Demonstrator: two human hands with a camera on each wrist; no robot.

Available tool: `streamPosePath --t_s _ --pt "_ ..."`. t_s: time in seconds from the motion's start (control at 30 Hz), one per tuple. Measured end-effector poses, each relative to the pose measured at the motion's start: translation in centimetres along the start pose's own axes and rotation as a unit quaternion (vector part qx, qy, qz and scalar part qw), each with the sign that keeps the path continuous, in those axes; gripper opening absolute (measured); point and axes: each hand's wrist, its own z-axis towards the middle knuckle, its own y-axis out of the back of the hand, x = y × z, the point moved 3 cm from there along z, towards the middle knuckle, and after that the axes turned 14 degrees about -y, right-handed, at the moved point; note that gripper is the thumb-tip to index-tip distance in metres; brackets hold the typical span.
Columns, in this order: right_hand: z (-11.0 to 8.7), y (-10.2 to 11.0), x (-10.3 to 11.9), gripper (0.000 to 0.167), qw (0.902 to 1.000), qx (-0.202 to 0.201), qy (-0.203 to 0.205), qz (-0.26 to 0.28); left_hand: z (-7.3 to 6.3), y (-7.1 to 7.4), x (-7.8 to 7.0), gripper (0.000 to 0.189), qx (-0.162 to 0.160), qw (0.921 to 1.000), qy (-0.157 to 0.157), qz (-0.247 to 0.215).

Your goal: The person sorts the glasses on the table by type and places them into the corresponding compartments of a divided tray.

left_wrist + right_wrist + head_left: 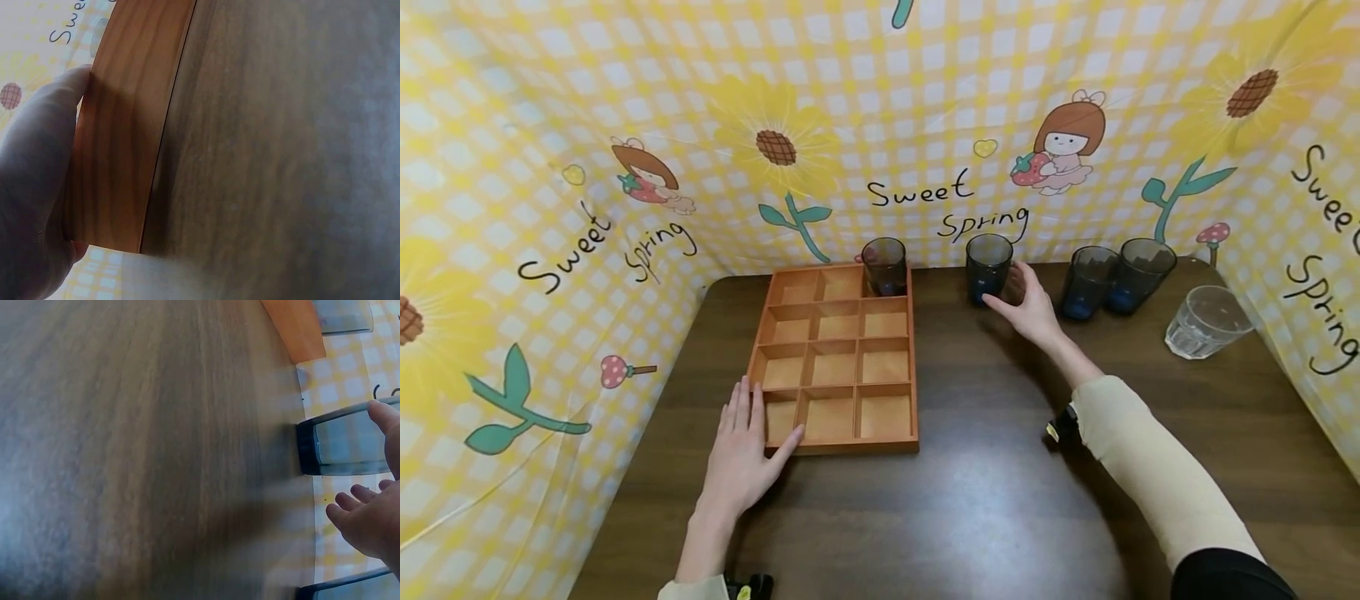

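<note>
At the wooden compartment tray's (pixel 838 448) near left corner is my left hand (pixel 741 454). Its fingers lie straight along the left side and its thumb reaches over the front wall. In the left wrist view the thumb shows at the top edge of the tray's wall (pixel 125 137). My right hand (pixel 1028 308) is spread beside an upright dark blue-tinted glass (pixel 988 267). Its thumb is near the glass's lower part; in the right wrist view the other fingers stand apart from the glass (pixel 350 444). Another tinted glass (pixel 885 265) stands in the tray's far right compartment.
Right of my hand, two more tinted glasses (pixel 1086 283) (pixel 1142 275) stand close together. A clear faceted glass (pixel 1206 325) is near the table's right edge. The dark wooden table (pixel 1000 500) meets a yellow checked cloth wall (pixel 865 100) behind and at both sides.
</note>
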Motion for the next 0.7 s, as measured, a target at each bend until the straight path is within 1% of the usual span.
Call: streamPosePath --t_s 0.3,0.5,0.7 --pt "1.0 -0.3 0.7 0.094 0.9998 0.003 0.008 -0.020 -0.2 -0.8 -0.2 0.109 -0.004 0.9999 0.007 -0.008" --pt "1.2 -0.5 0.7 0.090 0.9997 -0.008 0.011 -0.020 -0.1 -0.4 -0.2 0.109 -0.001 1.0000 0.003 -0.007" --pt "1.2 -0.7 0.5 0.086 0.9997 -0.019 0.013 -0.008 0.1 0.1 0.0 0.109 0.007 0.9999 -0.004 -0.006"
